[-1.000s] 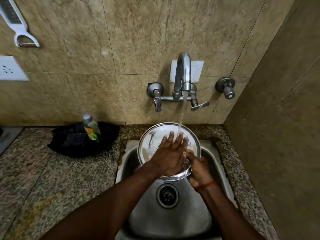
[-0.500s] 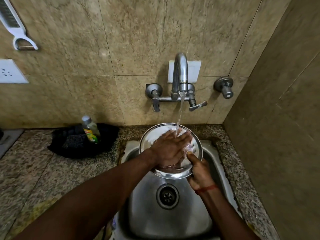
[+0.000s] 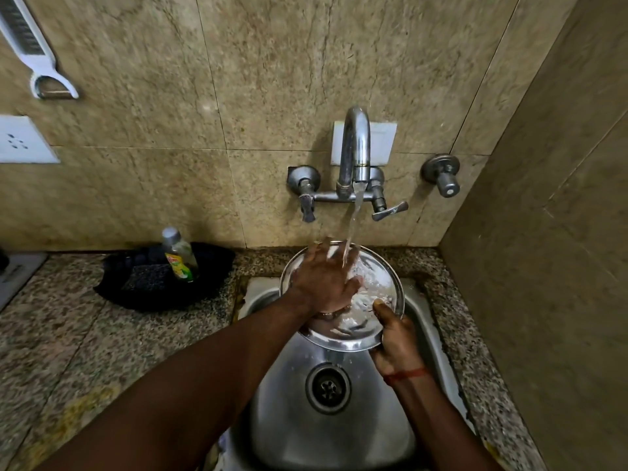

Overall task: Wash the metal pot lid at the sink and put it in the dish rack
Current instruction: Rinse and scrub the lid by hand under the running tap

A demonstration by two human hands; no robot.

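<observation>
Beige stone tiles back a speckled granite surface (image 3: 68, 351) and a steel sink (image 3: 333, 433). Over the basin, the metal pot lid (image 3: 384, 283) tilts under the tap's (image 3: 355, 154) running water. The left hand (image 3: 323, 283) lies flat and released on the lid, hiding much of it. The right hand's (image 3: 396, 338) grip grasps the lid's near rim. A black tray (image 3: 210, 266) holds a dish-soap bottle (image 3: 178, 254) and a scrubber.

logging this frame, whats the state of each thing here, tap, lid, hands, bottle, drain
curved chrome tap: running, stream landing on the lid
round metal pot lid: tilted over the sink, wet
left hand: open, flat on the lid face
right hand: gripping the lid's near rim
clear soap bottle: upright, capped
steel sink drain: unplugged
</observation>
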